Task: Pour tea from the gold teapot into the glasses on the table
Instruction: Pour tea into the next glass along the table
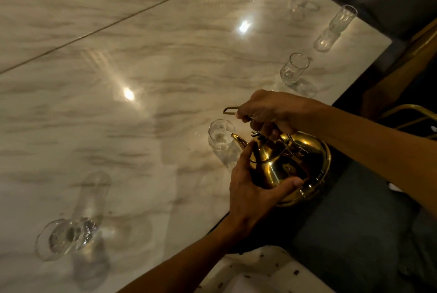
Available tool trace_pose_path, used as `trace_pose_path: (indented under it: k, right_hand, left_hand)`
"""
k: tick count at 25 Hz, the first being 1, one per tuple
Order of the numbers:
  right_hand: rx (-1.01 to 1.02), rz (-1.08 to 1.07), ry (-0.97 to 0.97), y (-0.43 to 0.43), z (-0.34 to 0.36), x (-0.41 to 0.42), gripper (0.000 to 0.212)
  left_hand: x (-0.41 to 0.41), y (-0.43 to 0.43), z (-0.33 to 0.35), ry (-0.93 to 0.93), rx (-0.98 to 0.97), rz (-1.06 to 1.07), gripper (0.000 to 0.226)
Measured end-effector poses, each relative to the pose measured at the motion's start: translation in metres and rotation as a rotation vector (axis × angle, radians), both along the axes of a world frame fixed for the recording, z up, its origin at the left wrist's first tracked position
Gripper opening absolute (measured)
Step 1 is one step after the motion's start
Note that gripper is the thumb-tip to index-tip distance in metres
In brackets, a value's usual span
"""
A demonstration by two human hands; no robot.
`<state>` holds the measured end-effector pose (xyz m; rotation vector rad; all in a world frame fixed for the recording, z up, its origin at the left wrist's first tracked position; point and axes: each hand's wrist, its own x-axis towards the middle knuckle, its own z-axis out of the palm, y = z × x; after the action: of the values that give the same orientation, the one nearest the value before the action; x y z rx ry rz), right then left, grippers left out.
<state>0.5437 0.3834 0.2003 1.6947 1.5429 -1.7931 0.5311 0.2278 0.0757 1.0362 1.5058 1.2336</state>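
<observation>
The gold teapot (290,167) is tilted over the marble table's near edge, its spout pointing at the rim of a clear glass (220,134). My right hand (267,110) grips the teapot's wire handle from above. My left hand (248,188) cups the teapot's body from below and in front, thumb near the spout. No stream of tea is visible. Another glass (68,238) stands at the lower left, one more glass (293,69) further along the edge.
The marble table (142,79) has a thin seam running diagonally. Further glasses (335,27) line its right edge toward the back. Dark upholstered seats (354,210) and a gold chair frame (411,113) lie beyond the edge. A patterned white cloth (260,273) is at the bottom.
</observation>
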Motion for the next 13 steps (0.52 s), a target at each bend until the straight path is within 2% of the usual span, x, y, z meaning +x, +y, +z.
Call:
trace_pose_path:
  k: [3,9,13]
  right_hand:
    - [0.066,0.011,-0.046,0.0001,-0.0007,-0.0016,0.030]
    - [0.027,-0.008,-0.027,-0.0011,-0.0012,-0.0043,0.032]
    - [0.095,0.013,-0.070,-0.0069,0.0021,-0.0046,0.028]
  left_hand:
    - [-0.0003,0.0002,-0.0002,0.002,-0.010,0.007,0.103]
    - [-0.0010,0.0005,-0.0019,0.002,-0.017,0.010,0.103]
    - [-0.0022,-0.0004,-0.0053,0.004,-0.030,-0.006,0.104]
